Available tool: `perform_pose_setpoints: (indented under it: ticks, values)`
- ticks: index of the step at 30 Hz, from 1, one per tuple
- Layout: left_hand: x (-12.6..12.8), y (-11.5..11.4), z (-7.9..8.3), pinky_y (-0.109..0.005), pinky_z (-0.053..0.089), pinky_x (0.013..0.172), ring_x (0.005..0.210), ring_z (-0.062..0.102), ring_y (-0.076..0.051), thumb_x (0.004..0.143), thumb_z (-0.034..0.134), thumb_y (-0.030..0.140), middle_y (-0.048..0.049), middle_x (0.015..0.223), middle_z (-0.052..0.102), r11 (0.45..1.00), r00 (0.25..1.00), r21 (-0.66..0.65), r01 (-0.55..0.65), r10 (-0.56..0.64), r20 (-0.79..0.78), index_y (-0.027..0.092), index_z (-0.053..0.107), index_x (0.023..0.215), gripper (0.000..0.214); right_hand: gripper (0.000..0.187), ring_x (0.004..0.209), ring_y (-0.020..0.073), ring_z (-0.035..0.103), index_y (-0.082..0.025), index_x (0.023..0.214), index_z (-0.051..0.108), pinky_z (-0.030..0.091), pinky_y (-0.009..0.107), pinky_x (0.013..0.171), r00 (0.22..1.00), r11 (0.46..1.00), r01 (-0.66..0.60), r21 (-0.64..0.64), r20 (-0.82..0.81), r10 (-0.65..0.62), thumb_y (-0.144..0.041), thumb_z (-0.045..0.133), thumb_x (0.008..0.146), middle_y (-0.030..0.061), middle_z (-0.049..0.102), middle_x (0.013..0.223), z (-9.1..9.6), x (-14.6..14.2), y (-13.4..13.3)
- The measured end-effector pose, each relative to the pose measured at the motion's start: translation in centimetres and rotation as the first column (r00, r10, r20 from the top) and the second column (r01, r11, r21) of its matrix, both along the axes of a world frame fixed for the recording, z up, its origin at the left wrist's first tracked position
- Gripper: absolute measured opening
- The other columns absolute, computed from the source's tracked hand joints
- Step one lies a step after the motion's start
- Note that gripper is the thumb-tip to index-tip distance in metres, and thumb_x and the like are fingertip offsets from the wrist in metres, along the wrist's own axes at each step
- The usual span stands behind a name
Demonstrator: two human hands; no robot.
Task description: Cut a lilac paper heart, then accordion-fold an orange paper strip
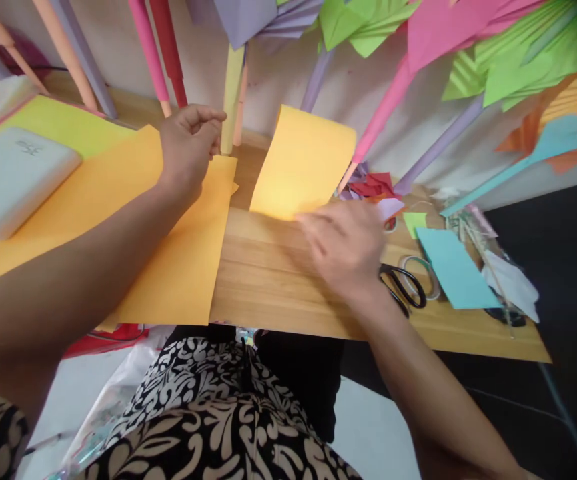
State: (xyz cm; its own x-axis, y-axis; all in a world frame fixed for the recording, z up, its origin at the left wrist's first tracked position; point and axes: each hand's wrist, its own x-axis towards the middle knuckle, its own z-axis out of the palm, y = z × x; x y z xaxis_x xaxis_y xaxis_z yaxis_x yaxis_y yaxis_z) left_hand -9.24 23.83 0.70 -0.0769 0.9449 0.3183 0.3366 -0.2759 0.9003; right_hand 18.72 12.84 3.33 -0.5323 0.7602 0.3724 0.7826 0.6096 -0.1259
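Pale wall (268, 83) runs behind the wooden table (263, 273), with coloured tubes (148, 50) and folded paper (438, 33) filling the arc from 10 to 2 o'clock, taking the clock from the middle of the view. At 12 o'clock a yellow-orange sheet (303, 163) curls over at its top, its lower edge at the fingertips of the right hand (348, 243). That hand, toward 3 o'clock, has its fingers bent and drawn in, but it is blurred and I cannot tell whether they pinch the sheet or only touch it. At 10 o'clock the left hand (191, 143) hangs half-curled above the large paper (183, 273), with nothing visible in its grasp. Grey writing on the white device (18, 180), between 9 and 10 o'clock, seems to begin with "35", the rest too unclear to read. Coloured scraps (375, 185) lie at 2 o'clock. Black-handled scissors (418, 285) sit between 3 and 4 o'clock, just beside the right wrist, next to a tape roll (434, 280), with a blue card (455, 270) beyond them, and patterned clothing (248, 433) shows at 6 o'clock
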Motion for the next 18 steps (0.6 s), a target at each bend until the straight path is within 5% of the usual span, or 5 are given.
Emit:
perform_pose_setpoints:
  ticks: [5,8,12,18]
  values:
    - [2.3,-2.3,1.4,-0.029,0.038,0.059,0.069,0.051,-0.009,0.089,0.062,0.055,0.0041,0.077,0.063,0.989,0.998,0.142,0.046,-0.05,0.026,0.024,0.067,0.097,0.032,0.024,0.089,0.0216,0.062,-0.023,0.092,0.071,0.041,0.035,0.078,0.997,0.984,-0.008,-0.18,0.068,0.021,-0.027,0.049,0.1,0.0059,0.072,0.096,-2.1,-1.8,1.1]
    - [3.8,-3.7,1.8,-0.03,0.044,0.064,0.073,0.057,-0.012,0.085,0.066,0.044,0.0007,0.085,0.07,0.952,0.953,0.109,0.284,-0.268,-0.142,0.022,0.072,0.088,0.023,0.014,0.084,0.0192,0.062,-0.023,0.087,0.069,0.038,0.031,0.071,0.999,0.949,-0.014,-0.314,0.037,0.027,-0.021,0.056,0.093,0.0032,0.072,0.093,-1.2,-1.8,2.5]
    - [4.3,-4.3,1.3,-0.026,0.039,0.061,0.068,0.059,-0.014,0.081,0.066,0.039,-0.0011,0.075,0.069,0.829,0.745,-0.031,0.559,-0.518,-0.419,0.02,0.072,0.081,0.02,0.006,0.075,0.0158,0.06,-0.022,0.083,0.068,0.034,0.028,0.064,0.999,0.908,-0.026,-0.417,-0.051,0.004,-0.021,0.063,0.087,0.0008,0.071,0.085,-0.8,-1.6,3.4]
    - [4.4,-4.6,0.9,-0.025,0.034,0.06,0.066,0.054,-0.012,0.082,0.056,0.026,0.0008,0.074,0.065,0.785,0.537,-0.124,0.607,-0.52,-0.664,0.02,0.07,0.076,0.016,0.006,0.073,0.0149,0.057,-0.02,0.082,0.066,0.035,0.028,0.066,0.988,0.918,-0.069,-0.39,-0.157,0.008,-0.022,0.063,0.086,0.0019,0.067,0.083,-2.2,-1.1,3.1]
